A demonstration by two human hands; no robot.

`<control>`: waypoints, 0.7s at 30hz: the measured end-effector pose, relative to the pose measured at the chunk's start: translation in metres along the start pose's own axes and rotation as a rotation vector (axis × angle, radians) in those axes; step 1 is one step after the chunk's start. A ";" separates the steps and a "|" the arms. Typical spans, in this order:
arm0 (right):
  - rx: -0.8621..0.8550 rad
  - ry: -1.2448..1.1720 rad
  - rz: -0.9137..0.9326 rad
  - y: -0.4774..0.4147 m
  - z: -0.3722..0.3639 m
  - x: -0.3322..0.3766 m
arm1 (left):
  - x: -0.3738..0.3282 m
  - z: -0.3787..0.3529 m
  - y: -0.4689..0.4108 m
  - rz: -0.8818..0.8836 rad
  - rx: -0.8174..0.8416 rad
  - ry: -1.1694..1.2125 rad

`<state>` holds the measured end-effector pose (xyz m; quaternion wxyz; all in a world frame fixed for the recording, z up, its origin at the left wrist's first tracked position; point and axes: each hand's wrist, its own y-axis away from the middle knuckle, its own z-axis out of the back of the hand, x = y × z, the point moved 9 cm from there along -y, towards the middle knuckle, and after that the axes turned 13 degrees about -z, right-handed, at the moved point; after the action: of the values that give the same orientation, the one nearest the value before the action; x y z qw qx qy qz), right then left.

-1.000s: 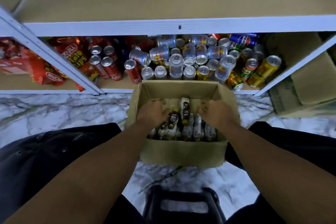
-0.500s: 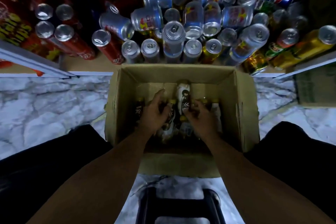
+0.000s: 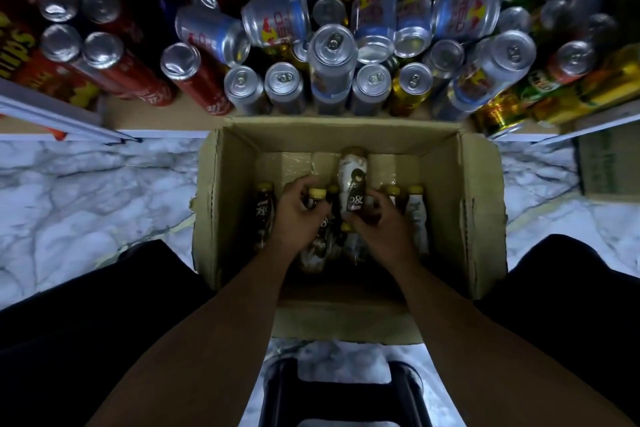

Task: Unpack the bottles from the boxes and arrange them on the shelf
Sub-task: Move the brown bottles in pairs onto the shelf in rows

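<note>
Unpacking looks to be at an early or middle stage. The box (image 3: 481, 211) sits open on the floor (image 3: 86, 191) in the middle of the frame, pushed up against the shelf (image 3: 138, 114). The bottles (image 3: 415, 208) are still inside it, standing in the near half with yellow caps up, while the far half of the box bottom is bare. No bottle of this kind shows on the shelf. The stretch in view along the top of the frame is crowded with cans (image 3: 332, 48), some upright and some lying on top of others.

Both hands are down in the box. The left hand (image 3: 298, 215) has its fingers curled round the neck of a capped bottle (image 3: 317, 193). The right hand (image 3: 377, 229) appears to grip the near end of a white bottle (image 3: 353, 180) that lies on top of the others, pointing away toward the shelf. So the step in hand is picking up, and everything in the box has yet to be placed.

The hands cover the middle bottles and the near part of the box is in deep shadow, so no count is possible. The upper shelves are cut off, so any free spot for bottles is out of view. A second box (image 3: 609, 166) at the right edge is cropped, and its contents cannot be seen.
</note>
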<state>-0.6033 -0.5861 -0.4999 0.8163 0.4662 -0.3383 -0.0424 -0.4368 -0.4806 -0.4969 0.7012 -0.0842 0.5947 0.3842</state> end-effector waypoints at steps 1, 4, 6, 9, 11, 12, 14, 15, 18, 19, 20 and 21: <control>0.000 0.038 0.016 0.001 -0.004 0.003 | 0.001 0.007 0.003 0.024 -0.039 0.025; -0.064 0.144 0.073 0.005 -0.011 0.011 | -0.001 0.028 0.012 0.042 -0.125 0.079; -0.155 0.186 0.101 0.011 -0.008 0.014 | -0.007 0.039 0.018 0.028 -0.153 0.104; -0.285 0.146 0.116 0.024 0.005 0.014 | -0.013 0.048 0.028 0.028 -0.159 0.137; -0.377 0.061 0.113 0.033 0.024 0.014 | -0.020 0.050 0.034 0.016 -0.168 0.161; -0.419 0.010 0.113 0.036 0.035 0.015 | -0.024 0.051 0.036 0.004 -0.181 0.171; -0.473 -0.087 0.148 0.040 0.052 0.024 | -0.035 0.053 0.037 -0.018 -0.206 0.189; -0.482 -0.132 0.180 0.042 0.058 0.033 | -0.042 0.053 0.037 -0.031 -0.211 0.193; -0.493 -0.213 0.298 0.053 0.070 0.068 | -0.069 0.058 0.033 -0.090 -0.204 0.165; -0.499 -0.214 0.340 0.058 0.073 0.079 | -0.082 0.061 0.032 -0.126 -0.206 0.165; -0.501 -0.210 0.375 0.063 0.075 0.088 | -0.097 0.064 0.032 -0.163 -0.213 0.163; -0.501 -0.217 0.408 0.067 0.077 0.095 | -0.111 0.068 0.032 -0.199 -0.224 0.169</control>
<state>-0.5922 -0.6410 -0.3721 0.8565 0.1666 -0.4884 -0.0096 -0.4049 -0.4684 -0.3670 0.6695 -0.2523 0.5936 0.3685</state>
